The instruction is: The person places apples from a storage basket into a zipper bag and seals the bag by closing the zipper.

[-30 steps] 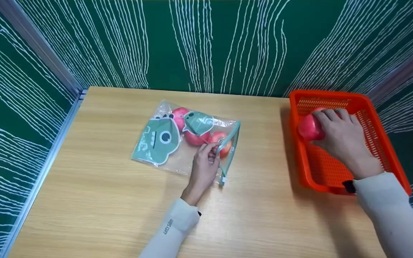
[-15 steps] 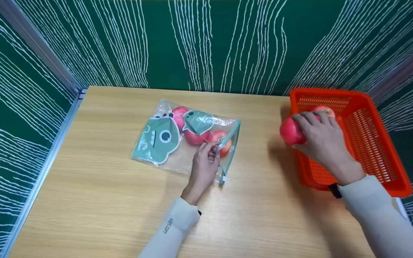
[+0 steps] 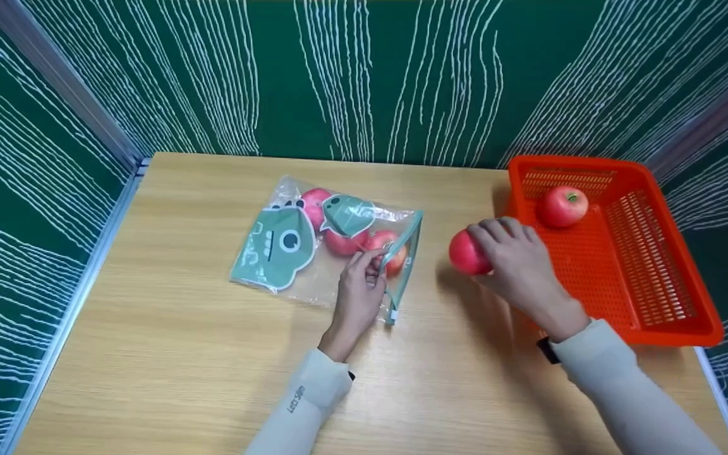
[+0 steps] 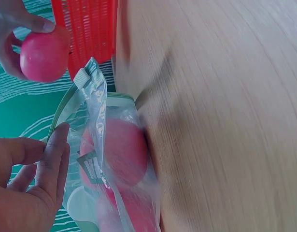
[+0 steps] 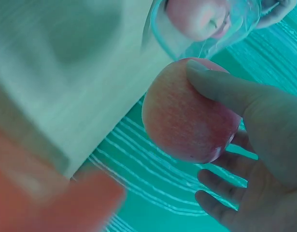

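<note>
Head view: the left hand [image 3: 359, 291] is pinching the edge of a clear bag [image 3: 320, 268], where three apples [image 3: 344, 244] are showing; the right hand [image 3: 524, 265] is gripping a red apple [image 3: 467, 253] between bag and orange basket [image 3: 661, 253], where another apple [image 3: 564, 207] is resting.

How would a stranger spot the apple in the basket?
At the right end of the wooden table stands an orange-red basket. Inside, towards its far left corner, lies the apple. It alone is neither in the clear bag nor in the right hand.
</note>
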The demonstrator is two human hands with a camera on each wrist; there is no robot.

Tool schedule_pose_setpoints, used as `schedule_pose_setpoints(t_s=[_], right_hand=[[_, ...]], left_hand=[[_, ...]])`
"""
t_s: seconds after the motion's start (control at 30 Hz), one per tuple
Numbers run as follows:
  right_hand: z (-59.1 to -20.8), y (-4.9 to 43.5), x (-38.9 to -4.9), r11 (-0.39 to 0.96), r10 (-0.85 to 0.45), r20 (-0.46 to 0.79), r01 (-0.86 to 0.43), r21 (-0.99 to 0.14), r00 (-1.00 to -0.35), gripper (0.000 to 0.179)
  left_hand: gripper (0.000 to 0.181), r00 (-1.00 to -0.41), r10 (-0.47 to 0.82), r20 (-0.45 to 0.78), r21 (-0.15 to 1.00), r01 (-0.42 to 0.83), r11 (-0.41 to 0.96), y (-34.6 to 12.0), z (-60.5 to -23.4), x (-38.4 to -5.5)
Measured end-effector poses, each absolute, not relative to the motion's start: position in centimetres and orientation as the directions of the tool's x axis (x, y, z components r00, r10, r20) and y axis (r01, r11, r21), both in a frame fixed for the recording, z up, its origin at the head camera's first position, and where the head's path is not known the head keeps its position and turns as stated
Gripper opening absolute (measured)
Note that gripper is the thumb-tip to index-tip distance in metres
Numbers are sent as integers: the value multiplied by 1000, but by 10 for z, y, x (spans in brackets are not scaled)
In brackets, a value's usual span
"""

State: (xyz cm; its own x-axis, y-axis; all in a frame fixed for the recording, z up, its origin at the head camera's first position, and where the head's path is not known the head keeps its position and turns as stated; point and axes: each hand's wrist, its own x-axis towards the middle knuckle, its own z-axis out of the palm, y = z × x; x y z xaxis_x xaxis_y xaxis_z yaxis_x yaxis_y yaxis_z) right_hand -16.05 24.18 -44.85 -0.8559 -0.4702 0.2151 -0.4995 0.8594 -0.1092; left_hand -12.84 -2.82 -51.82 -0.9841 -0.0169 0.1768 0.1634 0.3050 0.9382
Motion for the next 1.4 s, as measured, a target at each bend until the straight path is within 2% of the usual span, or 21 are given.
schedule_pose_setpoints(t_s=[0.57,1.13,1.4], right_hand=[[-481,210,-163,879,-415,103,-428,-211,-904,93],[-500,181,-174,904,-367,8,-359,-231,-930,92],[-508,175,-177,908,-347,3,-337,-249,-938,87]], left_hand=[[36,-986,-14,166,932,152,329,-29,-518,-127],[39,-989,-14,150,936,138,325,-29,-517,-127],[36,-989,-17,149,931,134,339,-29,-517,-126]])
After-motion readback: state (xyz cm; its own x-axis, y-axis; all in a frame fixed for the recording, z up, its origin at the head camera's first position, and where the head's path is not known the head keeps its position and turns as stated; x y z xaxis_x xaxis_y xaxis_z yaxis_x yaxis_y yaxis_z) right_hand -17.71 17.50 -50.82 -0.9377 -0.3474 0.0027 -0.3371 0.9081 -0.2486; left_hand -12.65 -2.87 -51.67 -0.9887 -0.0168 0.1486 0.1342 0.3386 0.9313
